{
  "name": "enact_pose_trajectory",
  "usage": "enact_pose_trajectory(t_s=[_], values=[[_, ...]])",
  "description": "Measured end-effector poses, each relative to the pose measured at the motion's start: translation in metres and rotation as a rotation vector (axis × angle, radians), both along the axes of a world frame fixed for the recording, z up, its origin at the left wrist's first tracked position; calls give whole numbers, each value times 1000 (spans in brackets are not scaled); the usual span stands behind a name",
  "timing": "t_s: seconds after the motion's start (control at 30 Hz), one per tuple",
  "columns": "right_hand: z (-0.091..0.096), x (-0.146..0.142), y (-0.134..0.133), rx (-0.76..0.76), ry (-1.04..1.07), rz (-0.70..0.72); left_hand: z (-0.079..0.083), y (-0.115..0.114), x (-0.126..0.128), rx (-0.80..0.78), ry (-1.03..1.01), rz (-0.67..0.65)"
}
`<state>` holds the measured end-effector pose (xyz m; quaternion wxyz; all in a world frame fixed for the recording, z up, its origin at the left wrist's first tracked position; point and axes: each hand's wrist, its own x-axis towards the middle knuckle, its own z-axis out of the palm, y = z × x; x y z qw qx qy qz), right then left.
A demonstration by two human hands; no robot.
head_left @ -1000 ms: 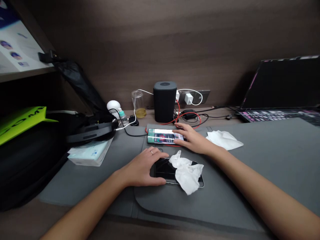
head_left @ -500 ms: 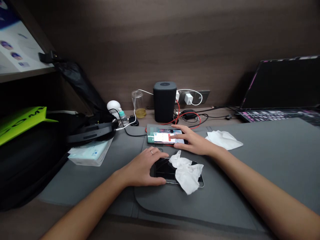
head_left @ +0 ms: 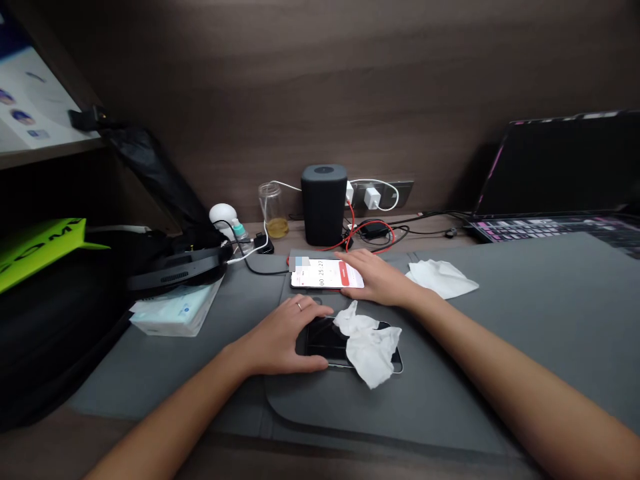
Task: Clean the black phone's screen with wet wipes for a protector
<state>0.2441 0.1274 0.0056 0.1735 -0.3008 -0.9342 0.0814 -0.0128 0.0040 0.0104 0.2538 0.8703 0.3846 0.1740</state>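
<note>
My left hand spans the left end of a dark-screened smartphone, thumb along its near edge and index finger along its far edge. A crumpled white tissue covers much of that phone's right half. Just behind it lies a second smartphone, its lit white screen showing a timer and a red button. My right hand grips this phone's right end, with fingers at the far edge and thumb at the near edge. Both phones rest flat on the grey desk mat.
Another tissue lies right of my right hand. A black speaker, a glass jar and cables stand behind. At left are a tissue pack and a black bag; an open laptop is at right.
The lit phone's screen has switched from several app cards to the timer page. My right index finger has drawn back from the screen to the phone's right end. The view has shifted slightly.
</note>
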Motion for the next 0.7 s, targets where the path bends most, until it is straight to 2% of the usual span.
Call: enact_pose_trajectory(t_s=[0.27, 0.5, 0.7], values=[[-7, 5, 20, 46, 23, -47, 1, 0, -1, 7, -10, -11], [-11, 12, 32, -26, 64, 8, 1, 1, 0, 17, -16, -18], [-11, 13, 38, -18, 41, 42, 1, 0, 0, 19, -12, -19]])
